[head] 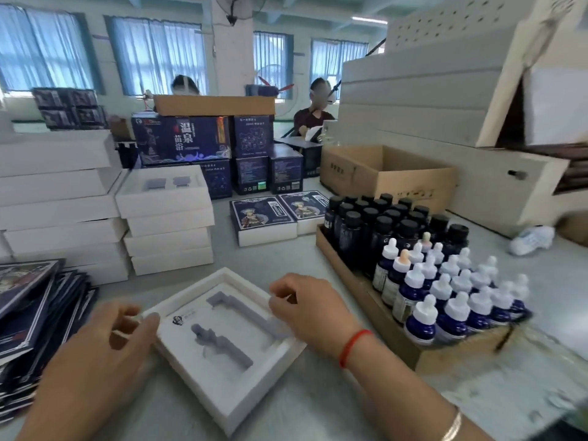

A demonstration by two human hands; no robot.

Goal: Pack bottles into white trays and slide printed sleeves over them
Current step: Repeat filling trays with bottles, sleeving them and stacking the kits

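Step in hand, by judgement: an empty white tray (229,354) is being squared up on the tabletop (318,409) before any bottle goes in.

Left hand (127,332): grip narrow, thumb and curled fingers pinching the tray's near-left corner rim.

Right hand (305,303): fingers curled over the tray's far-right rim, touching it; whether they clamp it cannot be told.

Tray, between the two grips: two grey bottle-shaped recesses, both empty; a small dark logo by the left grip.

Next move, by judgement: the right hand lets go and reaches to its own right for one bottle of each kind, laid flat, neck matched to the narrow end of its recess.

Cardboard crate (375,316), just right of the right grip: white-dropper bottles (451,291) in its near part, black-capped bottles (381,224) in its far part, all upright, closely packed.

Printed sleeves (35,300), left of the left grip: a flat dark stack.

Beyond the grips: stacked white trays (168,224), the top one empty; two sleeved packs (280,214); an open brown carton (385,176), contents hidden.
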